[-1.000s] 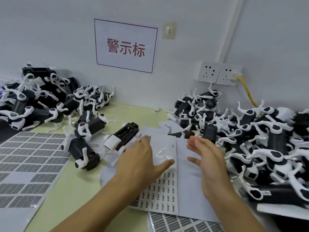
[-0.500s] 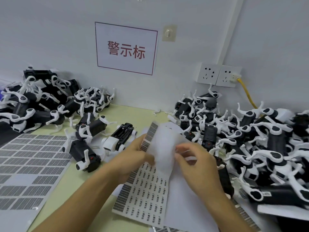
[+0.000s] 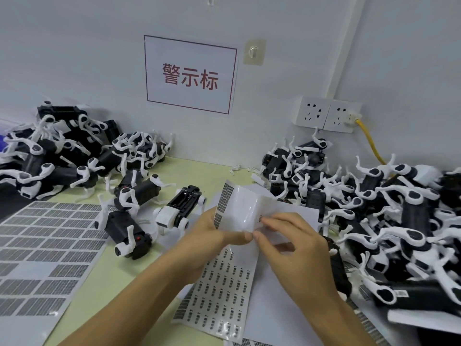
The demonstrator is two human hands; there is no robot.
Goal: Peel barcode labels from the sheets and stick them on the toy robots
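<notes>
A glossy, smooth label sheet (image 3: 245, 211) curls between both hands. Left of the hands, toy robots (image 3: 129, 221) of matt black and white plastic lie on a smooth, pale green tabletop (image 3: 82, 290).

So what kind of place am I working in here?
Likely a small assembly or packing bench in a toy factory: heaps of identical toy robots on both sides, barcode label sheets spread on the table, and a printed wall sign.
</notes>
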